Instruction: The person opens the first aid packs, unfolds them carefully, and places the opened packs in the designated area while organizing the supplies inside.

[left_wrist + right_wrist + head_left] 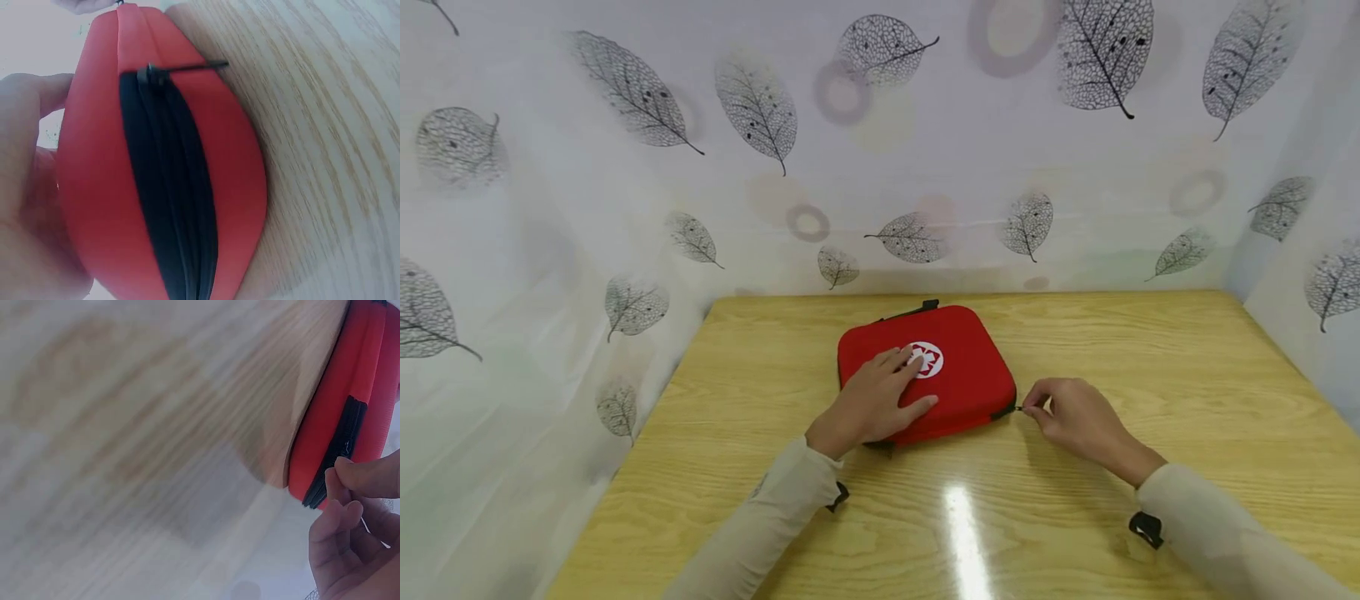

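A red zippered first-aid case (973,350) with a white round emblem (927,360) lies flat on the table, turned slightly. My left hand (871,402) rests on its lid with the fingers spread, partly covering the emblem. At the case's near right corner, my right hand (1078,419) pinches a small zipper pull (1018,408) between thumb and forefinger. The right wrist view shows the black zipper (344,440) beside those fingertips, its teeth closed where visible. Another zipper pull (194,66) sticks out from the black zipper tape (178,187) at the left end.
The case stands on a light wood-grain table (1150,358). A black handle strap (917,310) lies along its far side. Behind and beside the table hangs pale cloth (880,183) printed with leaves. Dark bands show at both sleeves.
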Available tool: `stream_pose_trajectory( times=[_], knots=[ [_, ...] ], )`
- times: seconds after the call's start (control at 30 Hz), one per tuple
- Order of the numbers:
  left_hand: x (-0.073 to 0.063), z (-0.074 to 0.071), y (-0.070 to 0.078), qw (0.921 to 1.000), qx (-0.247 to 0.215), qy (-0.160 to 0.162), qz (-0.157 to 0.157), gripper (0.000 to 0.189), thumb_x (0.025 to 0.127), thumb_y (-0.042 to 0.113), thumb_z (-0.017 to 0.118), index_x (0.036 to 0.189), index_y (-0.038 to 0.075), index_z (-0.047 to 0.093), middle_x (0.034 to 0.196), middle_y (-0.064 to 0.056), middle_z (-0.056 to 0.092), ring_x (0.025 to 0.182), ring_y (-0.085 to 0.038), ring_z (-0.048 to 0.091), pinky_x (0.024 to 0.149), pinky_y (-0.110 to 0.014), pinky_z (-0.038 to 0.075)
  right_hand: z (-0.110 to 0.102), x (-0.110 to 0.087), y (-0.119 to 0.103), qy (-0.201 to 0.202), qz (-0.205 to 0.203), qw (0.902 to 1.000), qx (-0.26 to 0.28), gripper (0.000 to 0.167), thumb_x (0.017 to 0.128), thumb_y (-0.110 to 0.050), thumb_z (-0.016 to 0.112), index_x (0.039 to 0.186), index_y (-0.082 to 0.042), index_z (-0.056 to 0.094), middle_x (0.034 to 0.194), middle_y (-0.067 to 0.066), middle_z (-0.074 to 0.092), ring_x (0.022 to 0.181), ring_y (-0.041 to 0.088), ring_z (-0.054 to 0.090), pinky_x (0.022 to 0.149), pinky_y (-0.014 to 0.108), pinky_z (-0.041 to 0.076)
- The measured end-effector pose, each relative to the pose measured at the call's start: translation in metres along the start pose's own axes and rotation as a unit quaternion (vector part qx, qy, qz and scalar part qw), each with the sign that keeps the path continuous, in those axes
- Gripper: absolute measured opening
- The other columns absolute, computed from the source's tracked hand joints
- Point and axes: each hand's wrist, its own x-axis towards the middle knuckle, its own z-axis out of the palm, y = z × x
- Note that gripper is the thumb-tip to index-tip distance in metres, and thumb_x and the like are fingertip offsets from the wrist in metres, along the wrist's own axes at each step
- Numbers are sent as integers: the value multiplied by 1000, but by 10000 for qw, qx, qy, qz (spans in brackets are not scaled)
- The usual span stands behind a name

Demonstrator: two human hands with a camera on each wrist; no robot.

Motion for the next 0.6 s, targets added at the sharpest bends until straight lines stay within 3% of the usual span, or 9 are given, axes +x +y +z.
stream_pose_trajectory(
  times=[0.2,0.6],
  knots=[
    [-3,-2,0,9999,125,110,-10,70,100,57,51,155,15,43,162,-10,34,148,-30,32,121,-45,27,0,11,6,76,95,9997,-203,3,82,-1,75,81,-4,75,73,-3,68,52,6,40,47,24,33],
    [-6,-1,-2,9981,162,539,257,67,99,52,57,148,7,52,151,-12,48,141,-31,41,119,-43,30,-2,30,14,-16,432,9984,-371,2,85,-5,75,83,-3,74,76,1,70,58,12,53,51,29,42]
  ],
)
